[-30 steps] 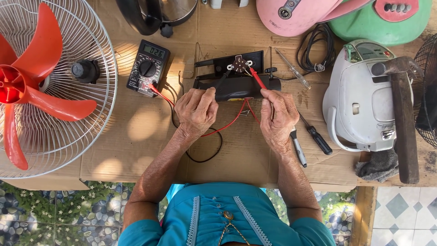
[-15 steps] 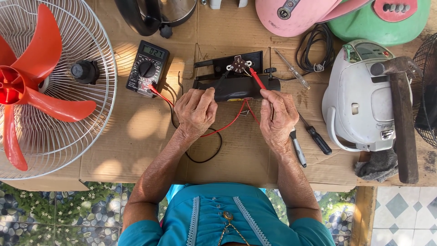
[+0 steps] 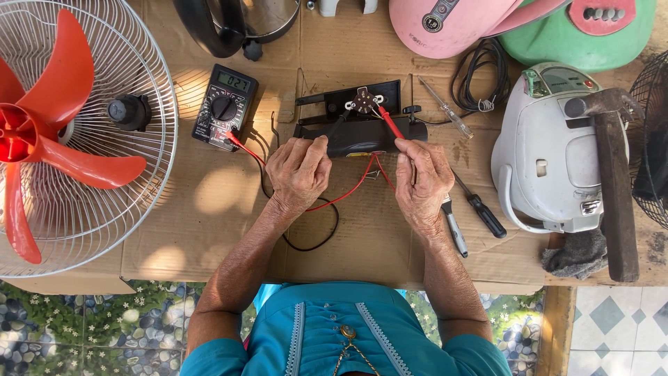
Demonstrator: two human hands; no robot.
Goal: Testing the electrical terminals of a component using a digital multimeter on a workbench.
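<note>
A black switch assembly [image 3: 358, 120] with a small rotary switch lies on cardboard in the middle. My left hand [image 3: 300, 170] pinches a black test probe [image 3: 339, 125] whose tip reaches the switch. My right hand [image 3: 419, 179] grips a red test probe [image 3: 390, 122] that also touches the switch terminals. Red and black leads [image 3: 327, 209] run from the probes to a black multimeter [image 3: 224, 107] lying to the left, its display lit.
A red-bladed fan [image 3: 62, 139] in a wire guard fills the left. A white appliance [image 3: 550, 150], a hammer [image 3: 612, 181] and a grey rag [image 3: 576, 254] sit at right. Screwdrivers [image 3: 480, 209] lie beside my right hand. A coiled black cord [image 3: 480, 76] lies above.
</note>
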